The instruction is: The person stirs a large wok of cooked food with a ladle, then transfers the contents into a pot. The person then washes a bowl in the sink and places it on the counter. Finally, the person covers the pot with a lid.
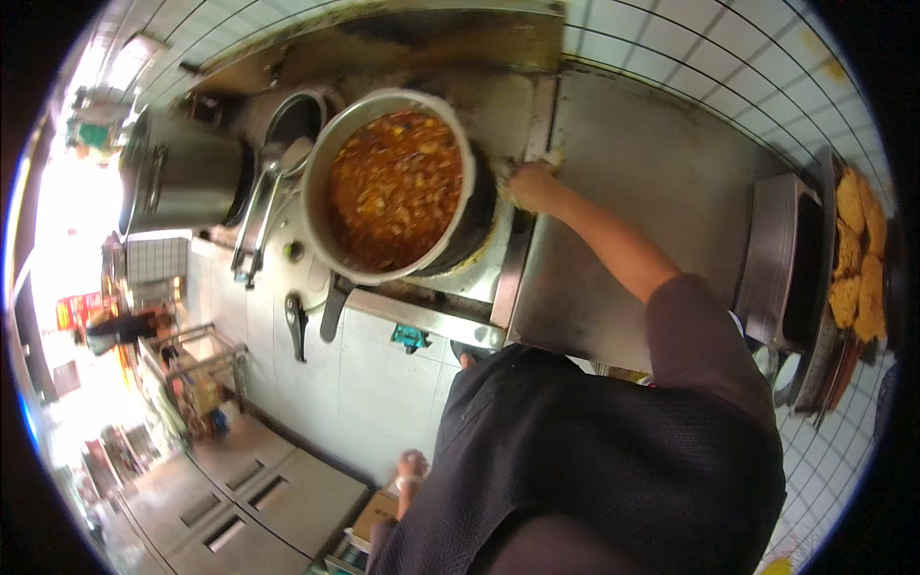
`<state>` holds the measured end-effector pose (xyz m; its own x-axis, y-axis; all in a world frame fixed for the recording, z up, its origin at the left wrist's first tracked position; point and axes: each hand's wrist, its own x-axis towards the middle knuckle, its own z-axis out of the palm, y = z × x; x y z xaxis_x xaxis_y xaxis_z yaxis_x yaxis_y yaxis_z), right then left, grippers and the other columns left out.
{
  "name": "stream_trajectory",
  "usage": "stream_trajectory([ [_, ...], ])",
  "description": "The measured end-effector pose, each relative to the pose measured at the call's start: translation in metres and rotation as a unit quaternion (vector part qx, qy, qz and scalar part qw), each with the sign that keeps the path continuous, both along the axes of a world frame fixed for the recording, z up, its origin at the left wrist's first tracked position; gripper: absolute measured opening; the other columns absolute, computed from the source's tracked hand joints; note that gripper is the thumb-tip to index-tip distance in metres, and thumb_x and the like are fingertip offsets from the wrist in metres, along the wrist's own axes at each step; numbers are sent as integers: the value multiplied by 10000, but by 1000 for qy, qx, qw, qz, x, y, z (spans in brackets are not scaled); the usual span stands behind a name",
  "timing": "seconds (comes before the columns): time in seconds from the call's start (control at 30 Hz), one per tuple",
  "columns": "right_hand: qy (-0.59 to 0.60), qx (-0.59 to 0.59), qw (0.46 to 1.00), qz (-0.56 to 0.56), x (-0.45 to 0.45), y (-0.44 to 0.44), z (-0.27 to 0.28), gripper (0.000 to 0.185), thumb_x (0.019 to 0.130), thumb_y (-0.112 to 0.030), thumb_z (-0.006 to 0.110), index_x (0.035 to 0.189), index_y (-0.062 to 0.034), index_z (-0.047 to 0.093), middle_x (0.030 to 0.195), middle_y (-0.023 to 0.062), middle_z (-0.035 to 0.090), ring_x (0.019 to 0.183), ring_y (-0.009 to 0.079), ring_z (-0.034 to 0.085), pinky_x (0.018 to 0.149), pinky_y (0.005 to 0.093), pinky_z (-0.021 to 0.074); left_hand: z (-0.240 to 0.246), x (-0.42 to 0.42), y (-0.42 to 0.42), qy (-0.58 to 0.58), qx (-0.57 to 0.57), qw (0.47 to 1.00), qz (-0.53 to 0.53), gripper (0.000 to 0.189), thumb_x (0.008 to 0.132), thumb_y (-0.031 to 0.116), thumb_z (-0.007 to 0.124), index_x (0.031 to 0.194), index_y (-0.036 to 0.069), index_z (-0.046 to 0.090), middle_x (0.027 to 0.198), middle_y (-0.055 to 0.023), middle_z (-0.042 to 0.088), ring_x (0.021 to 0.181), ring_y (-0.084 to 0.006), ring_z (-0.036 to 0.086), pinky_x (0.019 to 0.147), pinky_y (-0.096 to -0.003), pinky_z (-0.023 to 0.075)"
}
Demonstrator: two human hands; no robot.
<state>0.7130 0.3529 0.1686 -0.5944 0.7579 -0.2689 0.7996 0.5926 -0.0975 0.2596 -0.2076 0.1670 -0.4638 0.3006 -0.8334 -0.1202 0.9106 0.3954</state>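
My right hand (533, 188) reaches across the stainless steel counter to the stove's edge strip. It presses on a pale, crumpled cloth (553, 159), mostly hidden under the fingers. Just left of it stands a large open pressure cooker pot (466, 180), full of a red-brown chunky stew (399, 190). My left hand (412, 467), with a light band at the wrist, hangs low beside my black apron (596, 438). Its fingers look curled, but blur hides whether anything is in them.
A pressure cooker lid (287, 248) and tongs (267, 208) lie left of the pot. Further left stands a tall steel stockpot (190, 172). Steel containers (773, 259) and a tray of fried pieces (859, 251) are at right. Another person (129, 327) is in the background.
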Motion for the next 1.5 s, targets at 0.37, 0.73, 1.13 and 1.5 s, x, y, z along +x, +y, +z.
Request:
stream_trajectory([
  [0.37,244,73,916,-309,56,-199,14,363,596,79,549,930,-42,624,1065,118,576,1053,310,494,876,387,397,15,-157,280,421,96,849,-305,907,591,294,773,1301,32,273,1296,-229,341,1213,-363,307,1002,-418,277],
  [0.73,215,118,827,-505,-66,-339,114,221,739,-27,550,955,-50,589,953,160,590,903,337,550,760,382,447,-7,-233,407,-350,155,896,-224,245,721,159,665,864,16,527,632,-37,487,476,-144,454,437,-257,390],
  [1.13,221,-49,858,-462,-174,-399,106,185,767,-111,551,931,-41,600,831,136,629,781,312,598,676,388,474,125,-233,309,-178,260,897,-310,96,668,70,619,715,11,559,536,-29,497,415,-122,462,386,-237,359],
  [1.5,331,8,857,-396,-160,-357,80,161,788,-137,530,883,-44,621,772,125,633,721,297,606,647,369,470,200,-145,342,-379,371,801,-278,254,689,118,644,838,-17,487,543,-42,467,373,-123,410,351,-234,328],
])
